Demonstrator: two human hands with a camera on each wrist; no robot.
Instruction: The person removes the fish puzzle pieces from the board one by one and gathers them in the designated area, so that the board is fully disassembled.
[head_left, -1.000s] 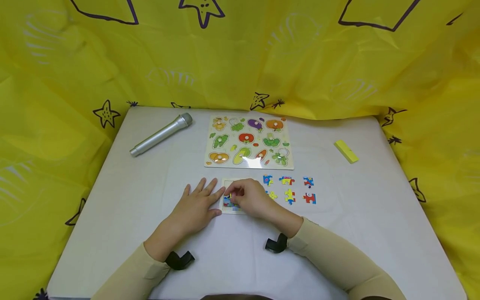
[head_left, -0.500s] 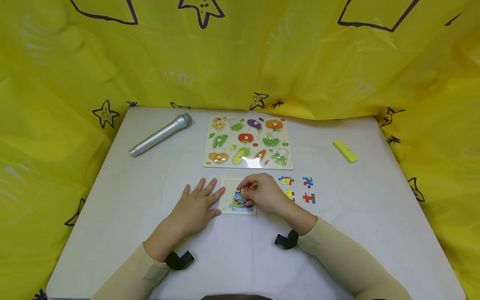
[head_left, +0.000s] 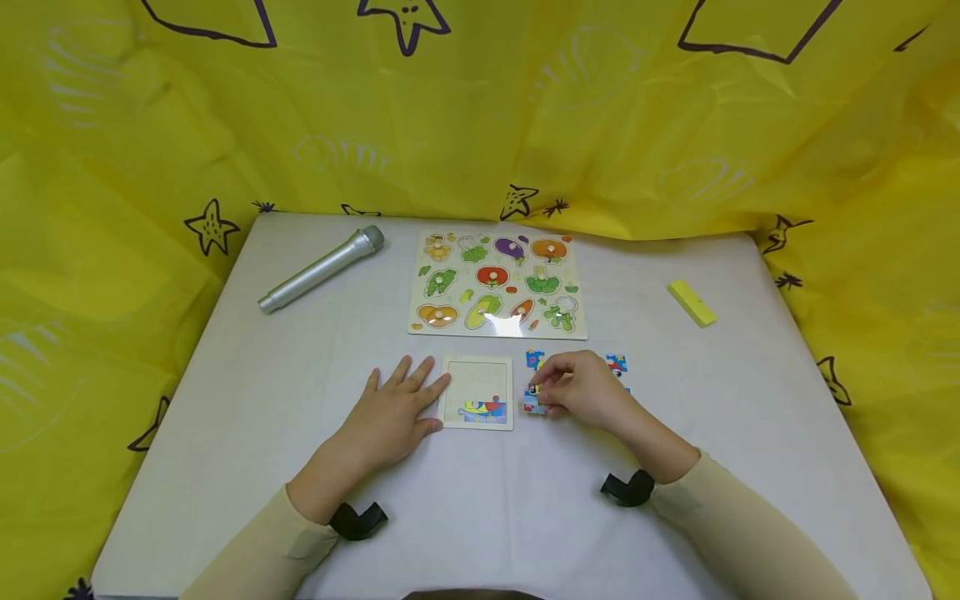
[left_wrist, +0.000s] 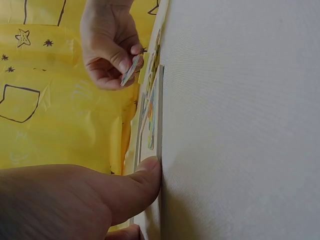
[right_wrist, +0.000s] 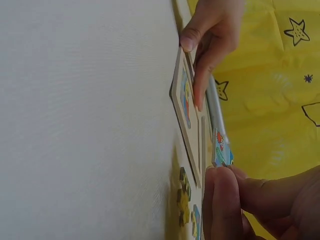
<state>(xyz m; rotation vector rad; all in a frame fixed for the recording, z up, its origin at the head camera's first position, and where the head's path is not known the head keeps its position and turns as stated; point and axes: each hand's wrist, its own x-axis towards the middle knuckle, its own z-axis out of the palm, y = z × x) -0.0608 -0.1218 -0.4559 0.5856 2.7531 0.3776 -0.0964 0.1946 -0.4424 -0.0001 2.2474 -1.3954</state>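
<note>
My right hand (head_left: pixel 588 390) pinches a blue jigsaw piece (head_left: pixel 533 403) between thumb and fingers, just right of the square puzzle tray (head_left: pixel 512 367). Red and green details show on that jigsaw piece (right_wrist: pixel 220 148) in the right wrist view, where it is held above the table. Spread flat, my left hand (head_left: pixel 393 417) rests at the tray's left side, its index fingertip and thumb touching the edge. A few joined pieces (head_left: pixel 487 410) lie in the tray's lower right part. Loose jigsaw pieces (head_left: pixel 617 363) lie to the right, some hidden behind my right hand.
A vegetable peg puzzle board (head_left: pixel 465 327) lies behind the tray. At the back left rests a silver microphone (head_left: pixel 322 271). A yellow block (head_left: pixel 692 303) sits at the right on the white table (head_left: pixel 450 517). Yellow patterned cloth (head_left: pixel 480 108) surrounds the table's back and sides.
My right hand has moved right, from over the tray to beside it, still pinching the blue piece. The joined pieces in the tray are now uncovered. My left hand has stayed put.
</note>
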